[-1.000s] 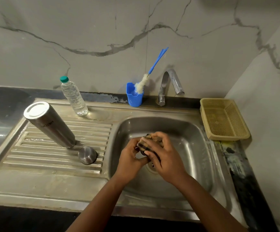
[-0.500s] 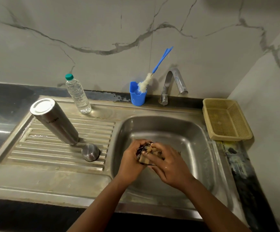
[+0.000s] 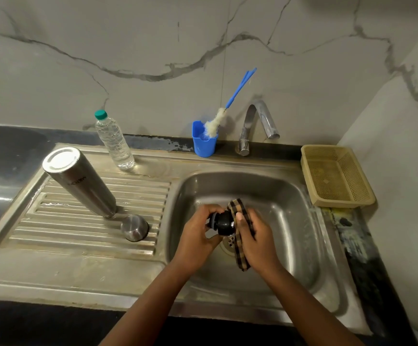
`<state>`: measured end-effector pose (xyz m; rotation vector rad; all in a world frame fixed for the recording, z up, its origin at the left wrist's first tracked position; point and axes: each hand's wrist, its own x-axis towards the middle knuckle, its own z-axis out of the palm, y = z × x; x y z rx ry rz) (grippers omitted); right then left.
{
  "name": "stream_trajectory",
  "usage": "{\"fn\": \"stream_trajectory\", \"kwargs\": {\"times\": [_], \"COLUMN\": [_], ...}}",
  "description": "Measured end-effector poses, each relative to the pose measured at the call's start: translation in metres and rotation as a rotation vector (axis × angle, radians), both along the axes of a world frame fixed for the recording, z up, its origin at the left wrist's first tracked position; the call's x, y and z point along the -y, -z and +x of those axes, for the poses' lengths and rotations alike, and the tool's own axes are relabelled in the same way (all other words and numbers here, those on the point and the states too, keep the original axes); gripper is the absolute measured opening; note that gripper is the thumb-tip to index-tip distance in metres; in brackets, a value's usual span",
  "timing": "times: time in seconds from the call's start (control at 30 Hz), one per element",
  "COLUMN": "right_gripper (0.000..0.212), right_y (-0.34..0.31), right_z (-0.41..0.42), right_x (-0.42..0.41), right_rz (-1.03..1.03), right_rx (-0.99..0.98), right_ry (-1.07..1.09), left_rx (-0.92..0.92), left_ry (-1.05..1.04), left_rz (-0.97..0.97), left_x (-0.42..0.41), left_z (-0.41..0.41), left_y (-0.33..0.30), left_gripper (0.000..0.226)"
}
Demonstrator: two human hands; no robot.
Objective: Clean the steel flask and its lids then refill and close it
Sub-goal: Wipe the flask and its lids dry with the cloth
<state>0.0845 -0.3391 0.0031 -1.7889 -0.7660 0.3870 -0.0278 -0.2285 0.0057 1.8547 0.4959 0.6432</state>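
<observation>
Currently the step in hand is wiping the black inner lid (image 3: 221,222), held above the sink basin (image 3: 290,203) over the drain. The left hand (image 3: 199,236) grips the lid by its narrow end, fingers curled round it. The right hand (image 3: 258,242) holds a checked cloth (image 3: 240,245) folded against the lid's wider end, thumb pressing on top; the cloth's tail hangs below the palm.

The steel flask (image 3: 80,182) stands mouth-down and tilted on the ribbed drainboard (image 3: 65,226), well apart from the hands. The steel cap (image 3: 134,227) sits just beside the flask's lower end. Judging from this layout, cleaning of the lids is near its end; refill and closing are not yet done.

The next move likely calls for setting the lid down, then righting the flask. A water bottle (image 3: 114,142), capped, stands at the drainboard's back edge and may serve for the refill.

Clearance: the basin walls bound the hands on all sides, with open room above. The tap (image 3: 258,121) overhangs the rear rim. A blue cup (image 3: 204,142) holding a bottle brush (image 3: 228,106) stands beside the tap. A mesh basket (image 3: 338,176) occupies the right counter. The tilted flask may tip if knocked.
</observation>
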Motion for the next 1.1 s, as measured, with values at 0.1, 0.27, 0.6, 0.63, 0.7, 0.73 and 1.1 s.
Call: {"fn": "stream_trajectory", "kwargs": {"times": [0.1, 0.27, 0.6, 0.63, 0.7, 0.73, 1.1], "right_gripper": [0.039, 0.031, 0.034, 0.032, 0.028, 0.025, 0.032], "right_y": [-0.001, -0.004, -0.023, -0.025, -0.028, -0.029, -0.011], "right_z": [0.009, 0.025, 0.004, 0.007, 0.014, 0.017, -0.012], "right_x": [0.015, 0.017, -0.008, -0.012, -0.018, -0.019, 0.004], "right_rz": [0.009, -0.061, 0.072, 0.067, 0.047, 0.027, 0.085], "right_rx": [0.553, 1.078, 0.165, 0.039, -0.239, -0.353, 0.296], "right_ry": [-0.231, -0.501, -0.178, -0.159, -0.091, -0.059, -0.258], "left_rx": [-0.028, -0.021, 0.046, 0.052, 0.083, 0.118, 0.254], "left_ry": [0.033, 0.094, 0.075, 0.074, 0.065, 0.049, -0.083], "left_rz": [0.027, 0.066, -0.102, -0.141, -0.269, -0.340, -1.274], "left_x": [-0.002, -0.002, 0.005, 0.007, 0.011, 0.012, 0.011], "left_z": [-0.002, -0.001, 0.000, 0.000, 0.001, 0.002, 0.012], "left_y": [0.000, -0.003, 0.000, 0.000, -0.003, -0.004, -0.025], "left_gripper": [0.046, 0.046, 0.067, 0.074, 0.086, 0.087, 0.036]}}
